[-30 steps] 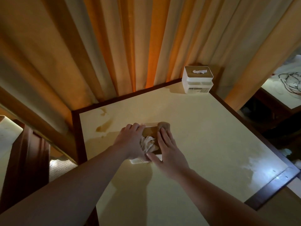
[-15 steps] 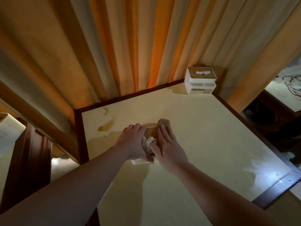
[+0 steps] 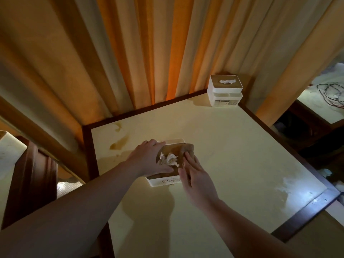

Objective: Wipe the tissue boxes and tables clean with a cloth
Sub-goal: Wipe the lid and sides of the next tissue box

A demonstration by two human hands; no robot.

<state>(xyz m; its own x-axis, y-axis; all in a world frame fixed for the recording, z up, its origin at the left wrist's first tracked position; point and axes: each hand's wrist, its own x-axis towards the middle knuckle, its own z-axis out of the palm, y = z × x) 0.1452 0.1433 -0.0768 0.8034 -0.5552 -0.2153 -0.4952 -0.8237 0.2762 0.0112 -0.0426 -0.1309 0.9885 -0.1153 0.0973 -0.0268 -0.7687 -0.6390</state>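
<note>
The left hand grips the near tissue box mid-bench; the right hand, fingers straight, presses a brown cloth onto its lid. Best to brace firmly, skirting the tissue.

Under the fingers of the right hand lies a brown cloth, soft and matt, bunched on the near tissue box. That box looks like white plastic, smooth, with a brown wood-look lid and crumpled white paper tissue just left of those fingers. The left hand holds the box's left side. The table beneath is a smooth, cream, slightly glossy top, with a bright sheen well right of the fingers and brown stains left of them; its edging is dark polished wood. Beyond the fingertips, a second white plastic tissue box and hanging fabric curtains, matt and pleated.
</note>
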